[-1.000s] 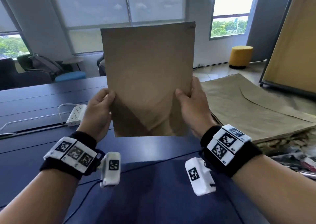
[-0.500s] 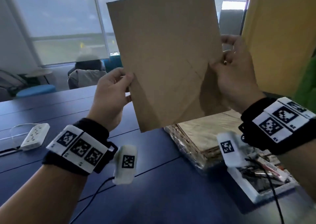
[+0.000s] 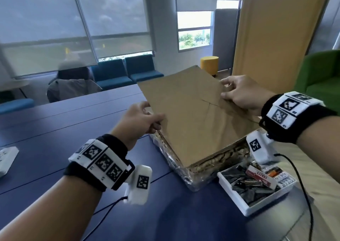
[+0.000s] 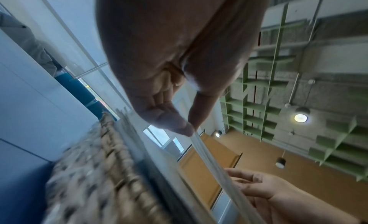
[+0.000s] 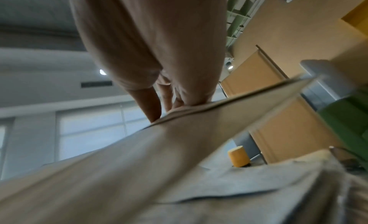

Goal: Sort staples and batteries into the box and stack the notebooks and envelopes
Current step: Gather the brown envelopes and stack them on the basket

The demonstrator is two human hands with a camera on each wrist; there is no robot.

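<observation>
A brown envelope (image 3: 191, 115) lies almost flat, just above the plastic-wrapped stack of envelopes (image 3: 207, 165) on the blue table (image 3: 55, 130). My left hand (image 3: 145, 120) pinches its left edge between thumb and fingers; in the left wrist view that left hand (image 4: 189, 129) nips the thin edge of the envelope (image 4: 215, 167). On the far right edge my right hand (image 3: 237, 92) pinches it too, and the right wrist view has the right hand (image 5: 167, 110) on the envelope (image 5: 179, 148). A white box (image 3: 257, 187) of batteries and small packs sits right of the stack.
A white power strip (image 3: 7, 158) lies at the table's left edge. Across the table a person (image 3: 71, 84) sits by blue chairs (image 3: 127, 71). A yellow stool (image 3: 209, 64), a tan panel (image 3: 276, 38) and a green armchair (image 3: 320, 75) stand to the right.
The envelope has swung from upright in front of me down to nearly flat over the stack. Both hands came down and right with it.
</observation>
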